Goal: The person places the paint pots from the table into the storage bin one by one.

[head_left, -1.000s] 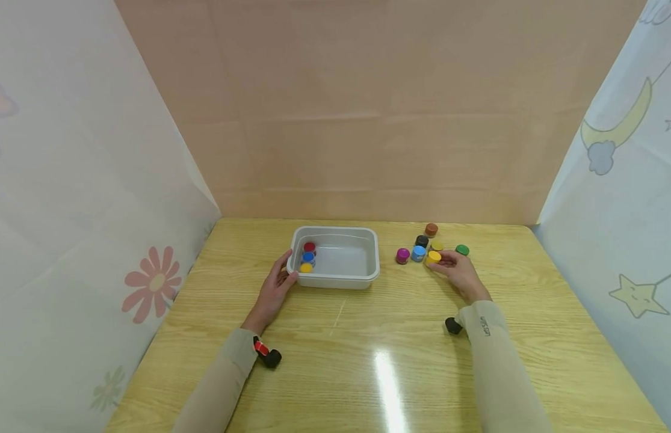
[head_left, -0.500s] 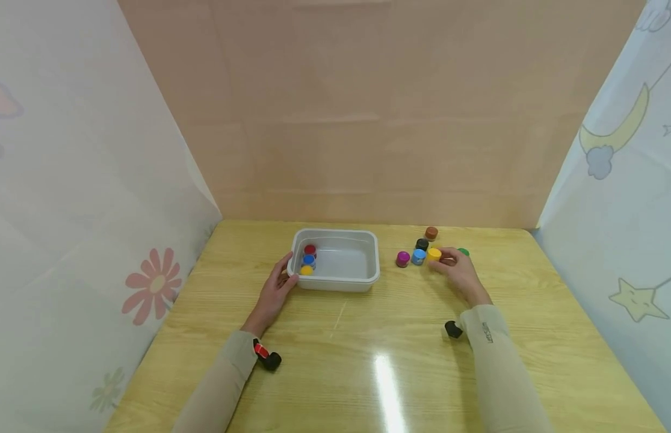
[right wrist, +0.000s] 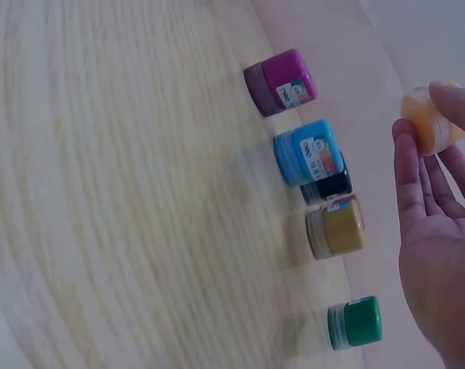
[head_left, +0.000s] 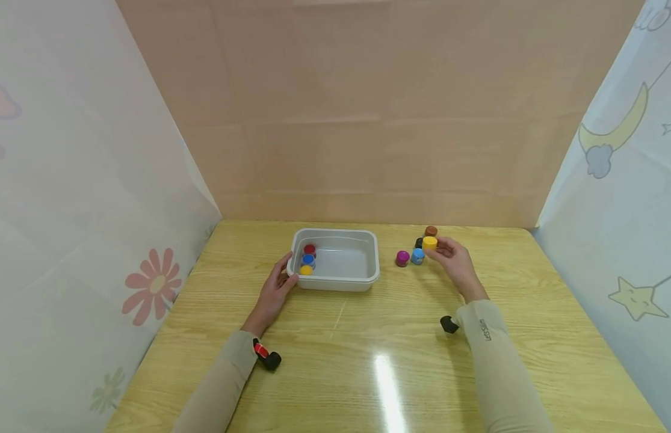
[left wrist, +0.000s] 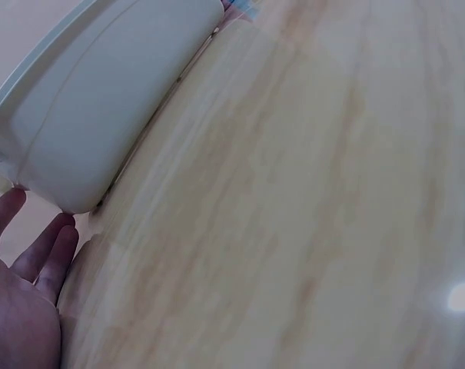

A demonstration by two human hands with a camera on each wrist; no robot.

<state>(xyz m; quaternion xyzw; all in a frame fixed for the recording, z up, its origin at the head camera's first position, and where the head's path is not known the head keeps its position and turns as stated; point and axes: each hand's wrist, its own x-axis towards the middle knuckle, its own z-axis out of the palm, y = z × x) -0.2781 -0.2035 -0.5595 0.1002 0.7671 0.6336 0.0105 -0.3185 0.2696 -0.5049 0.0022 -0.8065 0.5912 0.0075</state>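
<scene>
A pale grey plastic tray (head_left: 337, 282) sits at the back of the table. My left hand (head_left: 272, 300) holds its near left corner, thumb at the front rim and fingers along the end wall (left wrist: 44, 204). Inside, along the left end, are a red-lidded (head_left: 310, 249), a blue-lidded (head_left: 309, 260) and a yellow-lidded paint pot (head_left: 306, 270). My right hand (head_left: 457, 264) pinches another yellow-lidded paint pot (head_left: 429, 243) between thumb and fingers, raised off the table, as the right wrist view shows.
Near my right hand stand purple (head_left: 402, 258), light blue (head_left: 417, 256), black (head_left: 419, 243) and brown (head_left: 431, 231) pots. Gold (right wrist: 336, 228) and green (right wrist: 357, 323) ones, hidden in the head view, show in the right wrist view. A brown paper wall (head_left: 367, 120) rises behind the table.
My right hand has lifted the yellow-lidded paint pot up off the table and slightly away from me. The left hand and the tray have stayed put.
</scene>
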